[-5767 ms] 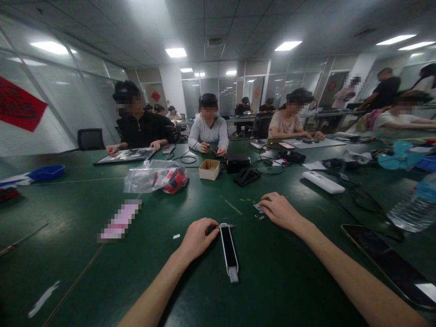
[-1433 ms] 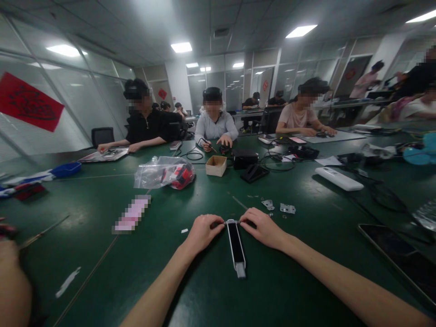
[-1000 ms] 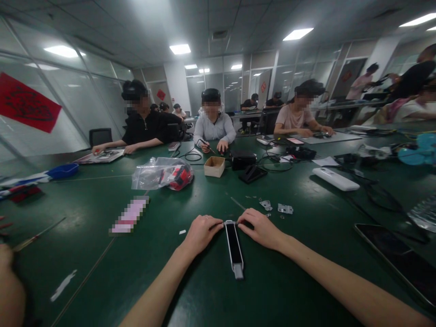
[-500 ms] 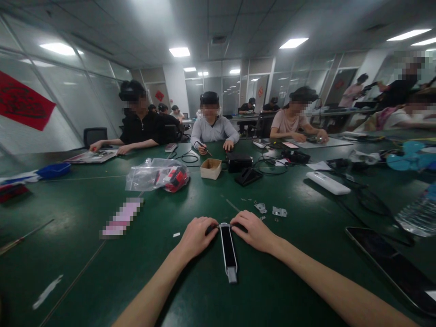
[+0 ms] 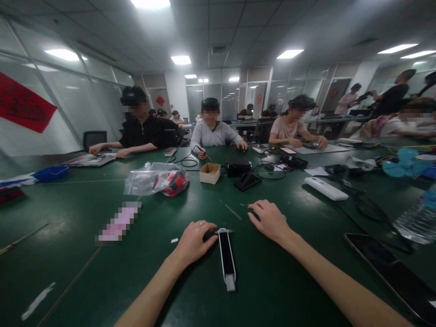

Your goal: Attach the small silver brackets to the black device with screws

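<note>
A narrow device with a white frame and a long black face [image 5: 227,254] lies on the green table, a grey tab at its near end. Beside its far end, my left hand [image 5: 196,241] is closed round something dark, mostly hidden by the fingers. A thin metal piece [image 5: 229,231] sticks out to the right of that end. My right hand [image 5: 269,220] rests farther forward and to the right, fingers spread and palm down, over the place of the small metal parts. One tiny part [image 5: 243,205] shows by its fingertips; the hand hides most others.
Ahead are a clear bag with red and black items [image 5: 172,179], an open box [image 5: 210,174] and a black block [image 5: 238,167]. To the right lie a white case [image 5: 326,188], a large phone [image 5: 388,272], cables and a bottle [image 5: 417,220]. People sit across the table.
My right hand has left the device's far end and moved forward and right, over the small metal parts, its fingers spreading. My left hand stays beside the device. The view has tilted up slightly.
</note>
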### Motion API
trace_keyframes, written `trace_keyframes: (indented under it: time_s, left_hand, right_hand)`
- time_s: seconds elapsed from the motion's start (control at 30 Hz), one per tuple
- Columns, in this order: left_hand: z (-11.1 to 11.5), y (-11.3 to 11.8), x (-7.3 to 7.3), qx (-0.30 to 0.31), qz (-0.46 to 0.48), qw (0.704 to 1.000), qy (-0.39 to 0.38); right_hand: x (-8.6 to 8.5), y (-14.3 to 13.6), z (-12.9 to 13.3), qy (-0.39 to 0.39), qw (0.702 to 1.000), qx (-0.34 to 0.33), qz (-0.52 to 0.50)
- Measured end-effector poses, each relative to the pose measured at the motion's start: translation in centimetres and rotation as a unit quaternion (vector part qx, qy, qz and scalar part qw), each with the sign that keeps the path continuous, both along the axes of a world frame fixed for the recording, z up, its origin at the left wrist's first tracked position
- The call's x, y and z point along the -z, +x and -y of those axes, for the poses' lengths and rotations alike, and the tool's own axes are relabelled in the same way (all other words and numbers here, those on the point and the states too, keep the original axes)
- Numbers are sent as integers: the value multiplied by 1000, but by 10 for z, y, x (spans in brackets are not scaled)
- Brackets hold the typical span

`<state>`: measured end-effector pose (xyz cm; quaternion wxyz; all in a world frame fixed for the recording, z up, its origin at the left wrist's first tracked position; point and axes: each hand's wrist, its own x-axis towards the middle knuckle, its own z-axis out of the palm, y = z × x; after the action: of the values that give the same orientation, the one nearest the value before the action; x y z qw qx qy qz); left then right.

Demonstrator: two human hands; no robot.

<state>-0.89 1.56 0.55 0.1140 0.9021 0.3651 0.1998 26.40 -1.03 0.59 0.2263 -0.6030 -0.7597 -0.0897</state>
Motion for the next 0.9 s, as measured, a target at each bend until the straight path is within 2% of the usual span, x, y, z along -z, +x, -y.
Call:
trace_keyframes:
  time_s: [0.13, 0.27, 0.4, 0.5, 0.63, 0.77, 0.9]
  left_hand:
    - [1, 0, -1, -10, 18, 1000, 9]
    - [3, 0, -4, -17, 21, 1000, 14]
    - [6, 1, -7, -29, 36, 999, 26]
    - [8, 3, -9, -34, 52, 997, 39]
    - [13, 7, -12, -24, 66, 997, 40]
    - [19, 10, -12, 9, 89, 995, 45]
    - [23, 13, -11, 43, 107, 992, 50]
  right_hand:
    - [9, 33, -12, -29, 993, 111, 20]
    - [10, 43, -16, -76, 987, 140, 23]
    - [6, 36, -16, -45, 988, 146, -6]
    - [5, 19, -10, 2, 990, 111, -84]
    - [3, -22, 6, 59, 981, 3, -186]
    - [0, -59, 24, 76, 966, -123, -213]
    - [0, -67, 29, 96, 957, -179, -208]
